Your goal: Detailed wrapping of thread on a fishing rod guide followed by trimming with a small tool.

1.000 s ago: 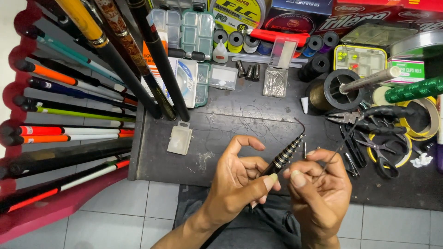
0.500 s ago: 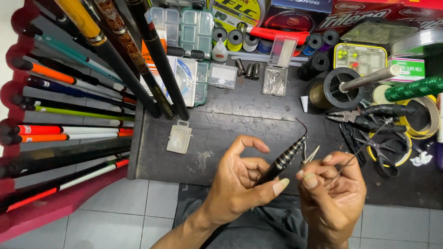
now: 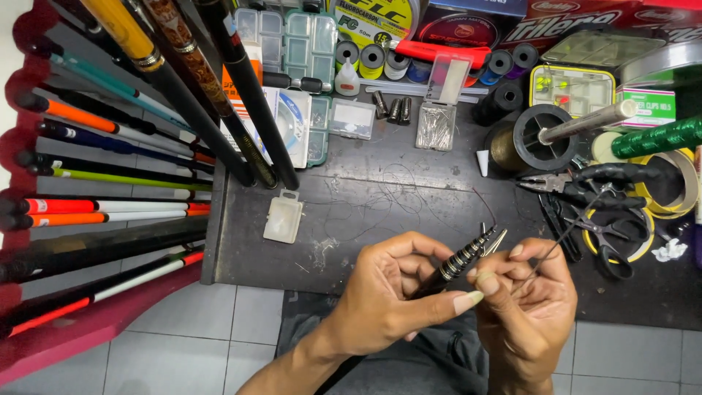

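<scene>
My left hand (image 3: 391,296) grips a thin black rod tip (image 3: 459,261) with silver wrap bands, thumb stretched toward my right hand. My right hand (image 3: 528,303) pinches the rod just below its small metal guide (image 3: 493,240) and holds a fine dark thread (image 3: 563,235) that runs up to the right. Both hands hover over the front edge of a dark work mat (image 3: 380,197).
Several fishing rods (image 3: 110,183) lie in a red rack at left. A small clear box (image 3: 282,217) sits on the mat. Pliers and scissors (image 3: 585,194), tape rolls (image 3: 669,183), a wire spool (image 3: 530,139) and line spools (image 3: 373,58) crowd the right and back.
My right hand has shifted slightly right and turned, drawing the thread out taut. My left thumb has stretched further toward it. The rod tip stays in place.
</scene>
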